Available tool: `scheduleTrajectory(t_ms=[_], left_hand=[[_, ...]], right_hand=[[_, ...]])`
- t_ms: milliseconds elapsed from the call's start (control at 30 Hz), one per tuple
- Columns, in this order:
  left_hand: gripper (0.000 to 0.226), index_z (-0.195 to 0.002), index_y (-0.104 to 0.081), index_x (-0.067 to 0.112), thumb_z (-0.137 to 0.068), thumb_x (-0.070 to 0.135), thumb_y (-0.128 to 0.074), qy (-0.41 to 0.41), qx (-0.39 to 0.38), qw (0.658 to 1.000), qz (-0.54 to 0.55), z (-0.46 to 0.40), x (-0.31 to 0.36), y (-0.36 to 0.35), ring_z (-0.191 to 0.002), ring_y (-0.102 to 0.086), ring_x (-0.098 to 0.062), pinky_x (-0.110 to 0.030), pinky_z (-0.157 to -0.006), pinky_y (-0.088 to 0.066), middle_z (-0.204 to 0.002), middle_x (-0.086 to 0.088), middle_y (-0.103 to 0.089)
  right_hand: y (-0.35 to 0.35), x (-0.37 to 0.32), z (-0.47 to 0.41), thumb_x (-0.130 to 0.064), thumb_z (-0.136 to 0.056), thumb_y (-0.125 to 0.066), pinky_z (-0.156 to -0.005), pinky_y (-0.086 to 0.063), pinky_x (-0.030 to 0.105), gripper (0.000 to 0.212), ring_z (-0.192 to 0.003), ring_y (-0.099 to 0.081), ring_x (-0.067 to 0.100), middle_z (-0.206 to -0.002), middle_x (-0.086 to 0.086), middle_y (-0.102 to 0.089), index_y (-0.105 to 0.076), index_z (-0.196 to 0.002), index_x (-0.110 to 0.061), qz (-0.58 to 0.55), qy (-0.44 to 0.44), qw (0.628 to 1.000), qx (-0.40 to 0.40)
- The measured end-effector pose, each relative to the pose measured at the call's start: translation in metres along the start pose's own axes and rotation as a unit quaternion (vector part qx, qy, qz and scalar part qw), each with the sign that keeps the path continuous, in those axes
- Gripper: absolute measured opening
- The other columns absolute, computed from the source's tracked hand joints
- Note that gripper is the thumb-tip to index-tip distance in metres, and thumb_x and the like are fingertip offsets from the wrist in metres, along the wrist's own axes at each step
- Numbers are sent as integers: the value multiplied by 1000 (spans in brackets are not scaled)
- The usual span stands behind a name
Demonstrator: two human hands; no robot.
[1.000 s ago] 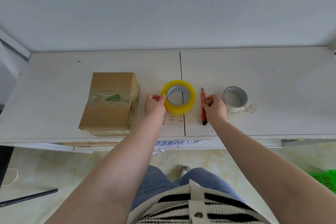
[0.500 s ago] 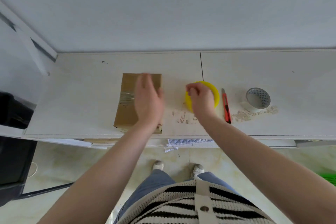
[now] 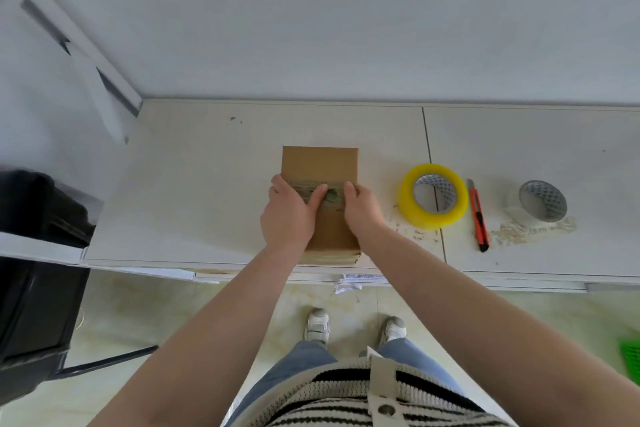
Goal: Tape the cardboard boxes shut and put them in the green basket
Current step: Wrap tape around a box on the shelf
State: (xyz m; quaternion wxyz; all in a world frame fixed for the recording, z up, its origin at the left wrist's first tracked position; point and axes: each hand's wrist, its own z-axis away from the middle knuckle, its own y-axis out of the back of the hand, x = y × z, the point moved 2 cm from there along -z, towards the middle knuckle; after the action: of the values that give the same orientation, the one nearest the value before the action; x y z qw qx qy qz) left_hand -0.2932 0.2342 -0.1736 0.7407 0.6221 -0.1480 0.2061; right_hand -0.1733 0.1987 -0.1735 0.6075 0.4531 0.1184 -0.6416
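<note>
A brown cardboard box (image 3: pixel 320 163) lies on the white table (image 3: pixel 194 191) near its front edge, with a band of clear tape and a green spot across its top. My left hand (image 3: pixel 289 215) grips the box's left side, thumb lying along the tape band. My right hand (image 3: pixel 360 211) holds the right side, thumb on top beside the green spot. The hands hide the box's near half. A corner of the green basket (image 3: pixel 631 360) shows on the floor at the far right edge.
Right of the box are a yellow tape roll (image 3: pixel 427 220), an orange utility knife (image 3: pixel 478 215) and a clear tape roll (image 3: pixel 519 215) among tape scraps. A black object (image 3: pixel 31 288) stands on the floor at the left. The wall rises behind the table.
My left hand let go of the yellow roll and my right hand left the knife; both moved left onto the box. The view has swung left.
</note>
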Motion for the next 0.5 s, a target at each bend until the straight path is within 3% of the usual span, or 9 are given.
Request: scheduleTrajectory(t_ms=[67,133,233,300,367,433,500], left_hand=[[72,-123,-37,5,-86,64,-57,5,-7,1000,3,-1,2,0,-102,-62,-38,-37,-69,-38,-120,-13,-57],[71,-122,-36,6,-85,62,-59,14,-21,1000,12,-3,2,0,-104,-62,-38,-37,-70,-38,-122,-12,-56],[70,-121,-36,10,-83,64,-62,48,-49,995,68,-11,-3,1,-103,-62,-35,-35,-72,-39,-122,-8,-58],[64,-116,-38,17,-82,65,-61,64,-87,984,143,-18,-8,0,-96,-62,-30,-34,-73,-43,-115,-2,-61],[58,-121,-42,18,-86,61,-59,47,-136,966,215,-22,-11,0,-98,-61,-26,-34,-78,-45,-109,3,-59],[57,-135,-42,15,-94,53,-53,44,-189,949,248,-28,-13,-4,-117,-56,-28,-36,-90,-44,-120,-1,-57],[58,-149,-32,11,-101,41,-46,98,-228,936,250,-29,-6,-4,-135,-41,-33,-40,-107,-37,-146,-13,-42]], right_hand=[[0,3,-7,-38,-105,-28,-100,-44,44,46,-117,-52,33,-125,17,-56,-52,-126,-6,46,9,999,6],[0,5,-9,-38,-106,-29,-89,-48,37,45,-108,-57,33,-117,15,-60,-55,-123,-5,51,25,998,9],[8,12,-6,-39,-104,-38,-73,-49,20,39,-100,-61,20,-109,0,-64,-56,-129,-15,-84,36,996,-19],[16,15,-2,-50,-100,-43,-83,-50,21,50,-109,-58,9,-127,-10,-56,-38,-147,-34,-187,42,980,-55],[25,13,-2,-62,-93,-44,-97,-47,32,63,-122,-51,12,-143,-10,-44,-21,-150,-48,-218,38,972,-74],[35,8,-4,-63,-93,-44,-106,-37,34,64,-130,-41,13,-151,-6,-37,-18,-150,-50,-177,57,982,-31],[42,-1,-6,-52,-95,-50,-107,-38,38,62,-126,-47,16,-141,2,-47,-23,-150,-43,-68,109,991,46]])
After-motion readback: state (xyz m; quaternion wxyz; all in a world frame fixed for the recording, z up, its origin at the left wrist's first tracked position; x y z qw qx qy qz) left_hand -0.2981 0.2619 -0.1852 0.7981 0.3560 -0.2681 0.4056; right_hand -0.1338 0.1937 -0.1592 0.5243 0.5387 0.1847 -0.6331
